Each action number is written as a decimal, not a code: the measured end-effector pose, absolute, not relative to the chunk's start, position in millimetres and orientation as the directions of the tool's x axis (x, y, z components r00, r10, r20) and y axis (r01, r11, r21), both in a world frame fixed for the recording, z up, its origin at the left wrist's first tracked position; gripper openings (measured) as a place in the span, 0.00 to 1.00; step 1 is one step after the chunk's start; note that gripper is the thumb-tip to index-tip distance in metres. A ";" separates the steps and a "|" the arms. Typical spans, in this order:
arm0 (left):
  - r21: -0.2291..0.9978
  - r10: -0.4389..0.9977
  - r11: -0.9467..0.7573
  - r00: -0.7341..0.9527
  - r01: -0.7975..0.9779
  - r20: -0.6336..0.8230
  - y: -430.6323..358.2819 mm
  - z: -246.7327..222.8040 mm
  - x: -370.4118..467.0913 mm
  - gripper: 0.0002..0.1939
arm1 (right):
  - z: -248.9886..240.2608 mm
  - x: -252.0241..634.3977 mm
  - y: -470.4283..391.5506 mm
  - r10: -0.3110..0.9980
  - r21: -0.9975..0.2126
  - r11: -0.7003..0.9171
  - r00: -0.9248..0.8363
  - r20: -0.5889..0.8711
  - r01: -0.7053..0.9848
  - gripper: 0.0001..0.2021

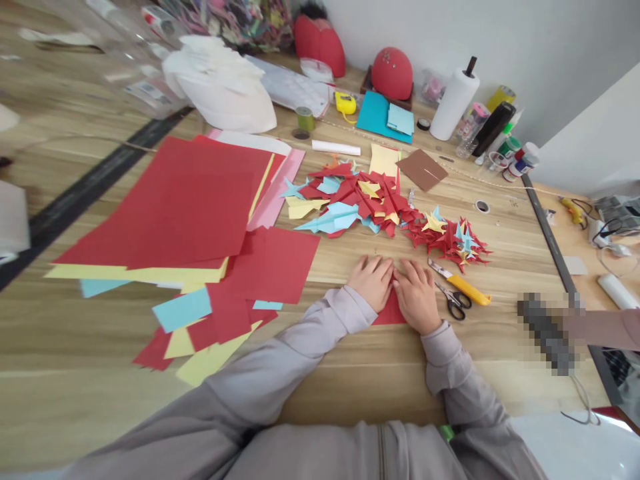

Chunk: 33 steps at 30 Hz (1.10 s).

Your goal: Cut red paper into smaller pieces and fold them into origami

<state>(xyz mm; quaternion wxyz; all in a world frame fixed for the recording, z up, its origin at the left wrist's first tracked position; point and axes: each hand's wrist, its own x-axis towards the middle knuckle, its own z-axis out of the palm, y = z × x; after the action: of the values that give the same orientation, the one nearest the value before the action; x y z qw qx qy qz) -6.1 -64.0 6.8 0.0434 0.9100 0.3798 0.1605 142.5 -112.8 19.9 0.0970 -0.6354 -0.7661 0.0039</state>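
A small sheet of red paper (391, 312) lies on the table in front of me, with folded edges running between my hands. My left hand (371, 279) covers its left side, fingers bent and pinching near the top. On the right side my right hand (416, 293) presses and holds the paper the same way, close to the left fingertips. The upper part of the sheet is mostly hidden under the fingers. Just right of my right hand lie black-handled scissors (457, 303) and a yellow utility knife (467, 288).
Beyond my hands sits a pile of folded paper planes (345, 200), beside smaller folded shapes (453, 237). Large red sheets (175, 207) and loose cut pieces (183, 309) spread on the left. Bottles, a paper roll (455, 103) and a tape measure (345, 103) line the back. Another person's arm (605, 329) reaches in at right.
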 end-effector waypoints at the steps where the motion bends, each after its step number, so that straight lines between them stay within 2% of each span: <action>1: 0.202 0.706 -0.706 0.655 0.679 0.268 -64.4 6.1 -6.1 0.22 | 19.2 143.1 -113.4 0.975 -0.136 0.187 -0.167 0.144 0.973 0.18; 26: 0.158 0.742 -0.668 0.635 0.727 0.213 -64.1 3.5 -0.5 0.25 | 18.0 142.8 -135.0 0.983 -0.139 0.149 -0.131 0.128 0.979 0.17; 33: 0.149 0.759 -0.649 0.620 0.746 0.202 -60.4 3.5 -0.1 0.28 | 17.8 142.5 -136.5 0.983 -0.126 0.148 -0.132 0.127 0.981 0.17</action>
<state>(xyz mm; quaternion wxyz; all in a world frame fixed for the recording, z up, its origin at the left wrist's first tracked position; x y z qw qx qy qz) -0.1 -60.4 3.5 0.0254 0.8995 0.4181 0.1238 142.5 -136.5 17.8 0.0898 -0.6526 -0.7523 0.0060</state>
